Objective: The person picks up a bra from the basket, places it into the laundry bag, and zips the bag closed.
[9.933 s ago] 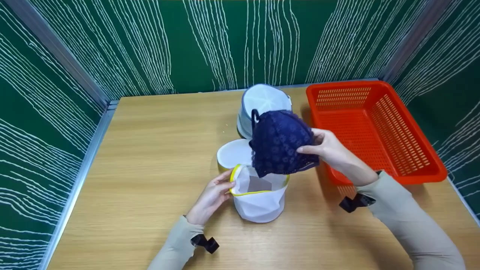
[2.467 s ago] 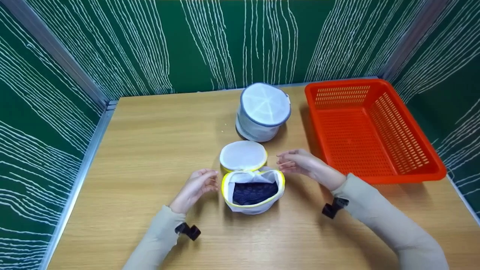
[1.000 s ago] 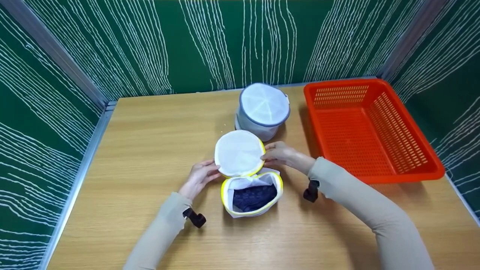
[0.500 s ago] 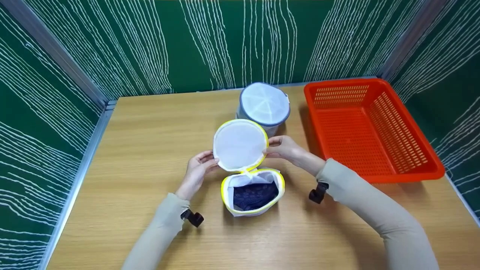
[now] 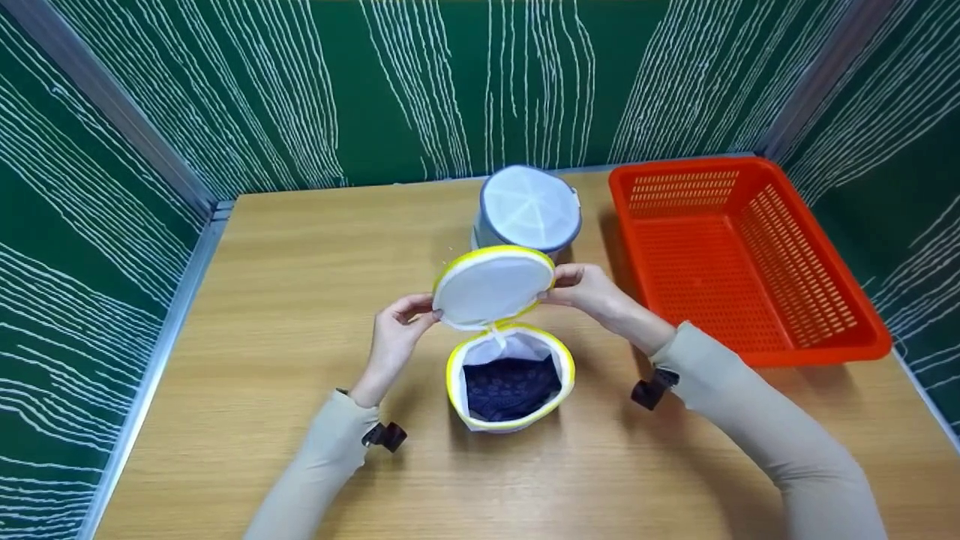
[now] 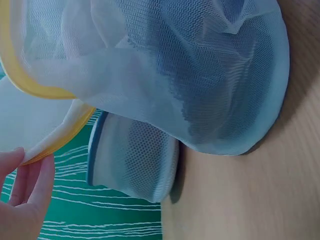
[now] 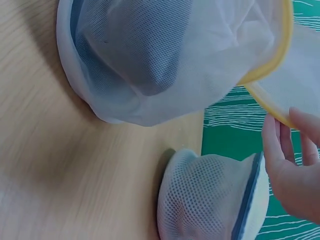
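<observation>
A white mesh laundry bag (image 5: pixel 517 430) with yellow trim stands on the table, its mouth uncovered. Inside lies a navy lace bra (image 5: pixel 511 388), which shows dimly through the mesh in both wrist views. The bag's round lid (image 5: pixel 491 289) is raised at the back, tilted up and joined to the rim by a short hinge. My left hand (image 5: pixel 395 337) pinches the lid's left edge between thumb and fingers. On the opposite edge, my right hand (image 5: pixel 596 300) pinches the yellow trim the same way. Both wrist views show thumb and fingertips on the lid's border.
Behind the lid stands a second mesh laundry bag (image 5: pixel 529 206) with grey-blue trim, its lid closed. A red plastic basket (image 5: pixel 750 352) sits at the right of the wooden table (image 5: pixel 300 300). Green panels (image 5: pixel 390 90) with white lines enclose the back and sides.
The navy bra went from my right hand into the bag. Both hands then took hold of the lid, lifted it and tilted it up; the bag's mouth has become rounder.
</observation>
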A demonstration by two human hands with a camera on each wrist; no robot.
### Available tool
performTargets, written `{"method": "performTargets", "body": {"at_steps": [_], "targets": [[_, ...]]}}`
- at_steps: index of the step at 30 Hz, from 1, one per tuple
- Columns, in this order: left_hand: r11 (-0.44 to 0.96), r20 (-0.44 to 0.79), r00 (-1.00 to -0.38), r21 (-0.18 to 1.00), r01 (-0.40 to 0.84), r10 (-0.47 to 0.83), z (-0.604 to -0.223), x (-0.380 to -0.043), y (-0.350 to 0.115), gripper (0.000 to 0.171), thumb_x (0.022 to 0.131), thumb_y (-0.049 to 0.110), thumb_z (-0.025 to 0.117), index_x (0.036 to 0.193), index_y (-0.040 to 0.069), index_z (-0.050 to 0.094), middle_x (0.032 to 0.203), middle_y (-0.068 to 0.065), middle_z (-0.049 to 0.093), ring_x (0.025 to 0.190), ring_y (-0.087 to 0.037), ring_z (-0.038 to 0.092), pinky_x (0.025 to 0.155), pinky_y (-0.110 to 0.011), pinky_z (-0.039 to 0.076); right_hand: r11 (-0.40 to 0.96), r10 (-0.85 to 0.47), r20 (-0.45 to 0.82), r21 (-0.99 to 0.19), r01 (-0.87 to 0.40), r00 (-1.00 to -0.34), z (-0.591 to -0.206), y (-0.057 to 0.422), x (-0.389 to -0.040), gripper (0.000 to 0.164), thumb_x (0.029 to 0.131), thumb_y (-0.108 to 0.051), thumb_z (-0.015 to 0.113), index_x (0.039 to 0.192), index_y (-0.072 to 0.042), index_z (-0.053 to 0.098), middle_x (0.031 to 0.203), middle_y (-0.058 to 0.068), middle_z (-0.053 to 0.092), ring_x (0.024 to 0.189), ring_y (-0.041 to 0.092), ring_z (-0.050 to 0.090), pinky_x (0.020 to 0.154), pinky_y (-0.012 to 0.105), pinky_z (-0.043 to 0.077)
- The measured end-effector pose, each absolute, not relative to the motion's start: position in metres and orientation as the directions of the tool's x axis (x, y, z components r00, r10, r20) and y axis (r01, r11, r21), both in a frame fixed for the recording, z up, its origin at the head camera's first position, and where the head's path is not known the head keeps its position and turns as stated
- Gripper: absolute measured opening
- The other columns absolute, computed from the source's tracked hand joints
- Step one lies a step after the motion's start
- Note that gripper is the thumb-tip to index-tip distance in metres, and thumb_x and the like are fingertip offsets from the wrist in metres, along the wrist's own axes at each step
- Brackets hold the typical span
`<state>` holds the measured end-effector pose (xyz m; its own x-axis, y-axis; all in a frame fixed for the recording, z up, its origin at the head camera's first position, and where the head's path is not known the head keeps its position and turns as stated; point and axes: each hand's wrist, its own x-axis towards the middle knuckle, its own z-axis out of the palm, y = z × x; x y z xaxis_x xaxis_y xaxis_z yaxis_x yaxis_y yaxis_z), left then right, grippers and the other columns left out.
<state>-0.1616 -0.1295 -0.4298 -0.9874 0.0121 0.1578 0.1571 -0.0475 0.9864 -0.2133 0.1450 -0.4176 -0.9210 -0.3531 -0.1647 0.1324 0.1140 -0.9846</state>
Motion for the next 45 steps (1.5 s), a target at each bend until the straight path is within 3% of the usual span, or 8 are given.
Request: {"method": "performTargets", "body": {"at_steps": [7,13,18,25,28,31,34,45], "targets": [[-0.004,0.339,-0.939,0.941,0.340,0.049,-0.420,-0.149,-0.124,0.016,0.075,-0.009,0.062,0.088,-0.017,0.059,0.087,-0.013,0.061,0.082,-0.009,0.059,0.076,-0.027,0.050,0.112,-0.389,-0.064,-0.993,0.022,-0.919,-0.414,0.154,-0.208,0.019,0.074,0.003,0.066,0.078,-0.016,0.066,0.077,-0.006,0.065,0.076,0.009,0.060,0.074,0.023,0.050],[0.098,0.509,-0.853,0.849,0.519,0.110,-0.417,-0.139,-0.120,0.012,0.075,-0.012,0.061,0.086,-0.011,0.064,0.085,-0.013,0.061,0.083,-0.012,0.059,0.077,-0.028,0.050,0.109,-0.447,0.068,-0.985,-0.130,-0.892,-0.411,0.161,-0.204,0.013,0.076,0.004,0.064,0.089,0.004,0.067,0.093,0.015,0.065,0.085,0.013,0.060,0.075,0.023,0.050],[0.233,0.665,-0.725,0.687,0.688,0.180,-0.419,-0.133,-0.120,0.018,0.072,-0.015,0.061,0.083,-0.002,0.067,0.084,-0.011,0.064,0.082,-0.019,0.060,0.076,-0.024,0.049,0.144,-0.482,0.151,-0.958,-0.248,-0.863,-0.409,0.165,-0.198,0.015,0.077,0.002,0.063,0.090,0.011,0.064,0.098,0.025,0.060,0.091,0.011,0.059,0.077,0.022,0.049],[0.310,0.796,-0.517,0.428,0.849,0.316,-0.423,-0.124,-0.121,0.027,0.068,-0.017,0.064,0.084,0.004,0.067,0.088,-0.010,0.062,0.082,-0.021,0.059,0.072,-0.023,0.050,0.256,-0.509,0.130,-0.921,-0.294,-0.851,-0.412,0.170,-0.190,0.016,0.079,-0.003,0.063,0.093,0.003,0.066,0.100,0.018,0.062,0.091,0.010,0.058,0.079,0.022,0.049],[0.323,0.807,-0.463,0.357,0.876,0.366,-0.426,-0.120,-0.121,0.020,0.073,-0.012,0.063,0.085,0.004,0.067,0.090,-0.010,0.061,0.084,-0.021,0.058,0.076,-0.023,0.050,0.309,-0.518,0.090,-0.908,-0.284,-0.851,-0.414,0.172,-0.188,0.023,0.080,-0.009,0.063,0.101,-0.001,0.065,0.102,0.013,0.063,0.092,0.012,0.059,0.080,0.023,0.048],[0.321,0.807,-0.432,0.318,0.892,0.402,-0.427,-0.118,-0.122,0.012,0.083,-0.002,0.056,0.086,0.004,0.066,0.092,-0.011,0.060,0.086,-0.022,0.058,0.079,-0.023,0.048,0.331,-0.530,0.063,-0.903,-0.275,-0.846,-0.418,0.173,-0.186,0.031,0.080,-0.012,0.064,0.109,-0.001,0.061,0.107,0.012,0.062,0.096,0.016,0.059,0.083,0.026,0.047],[0.319,0.807,-0.410,0.290,0.902,0.425,-0.428,-0.116,-0.123,0.018,0.089,0.003,0.048,0.086,0.003,0.066,0.094,-0.012,0.060,0.088,-0.023,0.057,0.081,-0.023,0.047,0.329,-0.546,0.045,-0.907,-0.264,-0.837,-0.423,0.173,-0.184,0.037,0.081,-0.013,0.063,0.115,0.001,0.057,0.111,0.014,0.059,0.100,0.020,0.057,0.085,0.028,0.046],[0.309,0.809,-0.385,0.265,0.913,0.444,-0.430,-0.111,-0.126,0.018,0.088,0.001,0.048,0.082,0.001,0.064,0.094,-0.014,0.059,0.088,-0.025,0.058,0.083,-0.023,0.047,0.382,-0.537,-0.121,-0.917,-0.113,-0.835,-0.429,0.170,-0.180,0.035,0.087,-0.010,0.055,0.119,0.002,0.052,0.108,0.016,0.060,0.097,0.023,0.058,0.082,0.031,0.048]]}}
